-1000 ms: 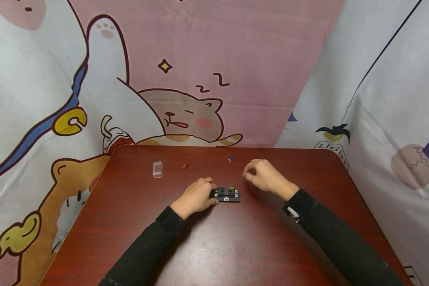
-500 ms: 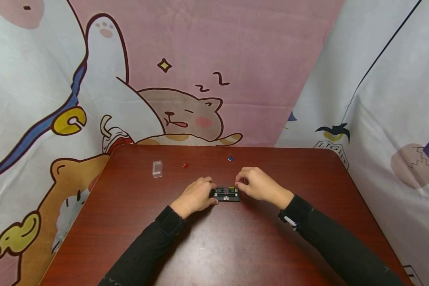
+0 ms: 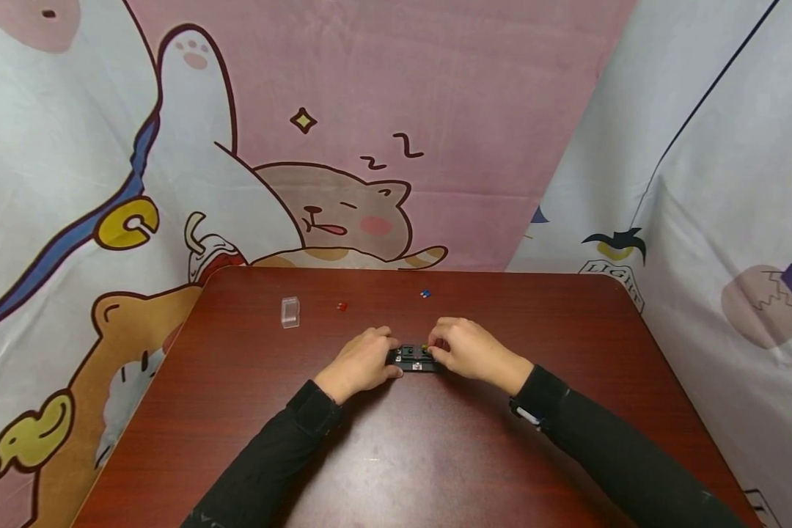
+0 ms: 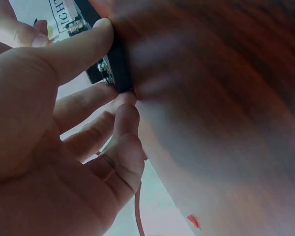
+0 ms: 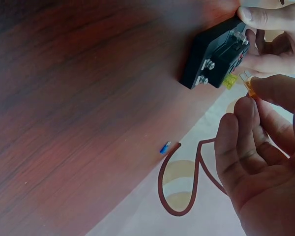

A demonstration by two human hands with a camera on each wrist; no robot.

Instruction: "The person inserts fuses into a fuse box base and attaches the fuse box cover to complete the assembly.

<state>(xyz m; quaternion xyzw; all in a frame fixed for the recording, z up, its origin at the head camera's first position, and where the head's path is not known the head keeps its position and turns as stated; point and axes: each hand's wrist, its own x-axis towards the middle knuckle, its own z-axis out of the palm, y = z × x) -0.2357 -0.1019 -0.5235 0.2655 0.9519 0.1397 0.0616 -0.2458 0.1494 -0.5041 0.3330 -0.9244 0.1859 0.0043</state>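
A black fuse block (image 3: pixel 414 365) with metal screw terminals lies on the table between both hands. Its left end is gripped by my left hand (image 3: pixel 363 361), thumb on the near edge and fingers at the far side, as the left wrist view (image 4: pixel 117 64) also shows. In the right wrist view, a yellow blade fuse (image 5: pixel 229 81) sits in the block. My right hand (image 3: pixel 475 353) pinches an orange blade fuse (image 5: pixel 250 87) between thumb and fingertips, its metal blades pointing toward the block and just apart from it. In the head view my right fingers hide the block's right end.
Behind the block lie a blue blade fuse (image 3: pixel 425 293) and a small red fuse (image 3: pixel 342 306). A clear plastic box (image 3: pixel 290 312) stands farther left on the brown table (image 3: pixel 383 455). A printed cloth (image 3: pixel 435 88) hangs behind the table's back edge.
My right hand has moved left and nearer, from beside the block to over its right end, carrying the small fuse. The left hand and the block have stayed in place.
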